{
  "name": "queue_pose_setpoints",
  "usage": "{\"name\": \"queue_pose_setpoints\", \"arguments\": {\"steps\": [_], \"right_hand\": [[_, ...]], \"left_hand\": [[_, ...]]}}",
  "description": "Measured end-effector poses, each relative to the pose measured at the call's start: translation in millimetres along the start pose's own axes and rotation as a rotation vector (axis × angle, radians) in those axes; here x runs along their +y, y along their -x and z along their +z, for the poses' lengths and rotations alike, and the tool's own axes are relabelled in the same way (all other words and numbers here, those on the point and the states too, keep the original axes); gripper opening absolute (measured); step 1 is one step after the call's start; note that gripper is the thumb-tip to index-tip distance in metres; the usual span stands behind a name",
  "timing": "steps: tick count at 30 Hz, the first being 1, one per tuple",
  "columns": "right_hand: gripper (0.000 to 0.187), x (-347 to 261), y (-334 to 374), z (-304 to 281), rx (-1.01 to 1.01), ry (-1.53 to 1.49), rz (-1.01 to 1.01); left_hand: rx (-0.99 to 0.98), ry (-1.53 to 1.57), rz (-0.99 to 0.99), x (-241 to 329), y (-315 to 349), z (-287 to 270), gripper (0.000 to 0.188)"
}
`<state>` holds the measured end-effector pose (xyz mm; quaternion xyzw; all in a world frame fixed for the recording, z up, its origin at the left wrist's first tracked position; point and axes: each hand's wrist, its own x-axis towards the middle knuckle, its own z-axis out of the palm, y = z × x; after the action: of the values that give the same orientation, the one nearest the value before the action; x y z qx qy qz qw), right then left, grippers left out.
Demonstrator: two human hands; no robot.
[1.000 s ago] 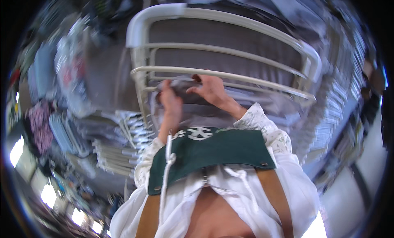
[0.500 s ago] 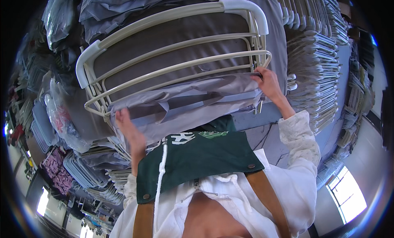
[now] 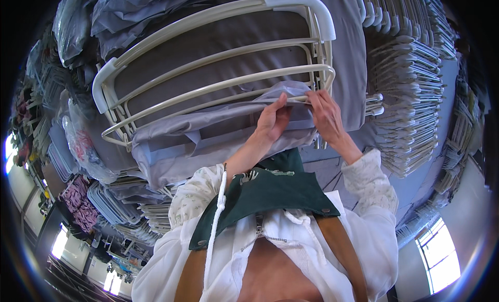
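Note:
A cream metal tube frame point(image 3: 218, 82) with white plastic corner pieces lies before me on grey cloth. Thin grey fabric point(image 3: 176, 126) is gathered along the frame's near side. My left hand point(image 3: 273, 117) pinches the fabric's upper edge, right of the middle. Close beside it, my right hand point(image 3: 326, 114) grips the same fabric near the frame's right end, its fingers against the tube. Part of the near tube is covered by the fabric.
Stacked cream tube frames point(image 3: 403, 99) with white ends stand at the right. Clear plastic bags point(image 3: 86, 140) and more folded grey cloth point(image 3: 125, 21) lie to the left and far left. Other frames point(image 3: 109, 211) are piled at the lower left.
My left hand has moved from the frame's left end rightward to beside my right hand, taking hold of the fabric there. The right hand stays near the right end; fabric there is lifted over the tube.

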<state>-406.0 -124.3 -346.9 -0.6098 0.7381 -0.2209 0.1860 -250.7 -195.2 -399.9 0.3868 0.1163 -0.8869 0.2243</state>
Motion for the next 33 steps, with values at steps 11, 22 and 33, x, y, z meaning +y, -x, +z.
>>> {"name": "queue_pose_setpoints", "arguments": {"steps": [11, 22, 33], "right_hand": [[0.012, -11.4, -13.7, -12.2, 0.084, 0.276, 0.043], [0.030, -7.6, -3.1, 29.6, -0.001, 0.308, -0.143], [0.015, 19.1, -33.4, 29.2, -0.457, 0.222, 0.006]], "left_hand": [[0.309, -0.045, 0.046, 1.0, -19.4, 5.4, 0.022], [0.023, -1.245, 0.352, 79.0, 87.7, -4.6, 0.033], [0.091, -2.724, 0.466, 378.8, 187.4, -174.5, 0.026]]}}
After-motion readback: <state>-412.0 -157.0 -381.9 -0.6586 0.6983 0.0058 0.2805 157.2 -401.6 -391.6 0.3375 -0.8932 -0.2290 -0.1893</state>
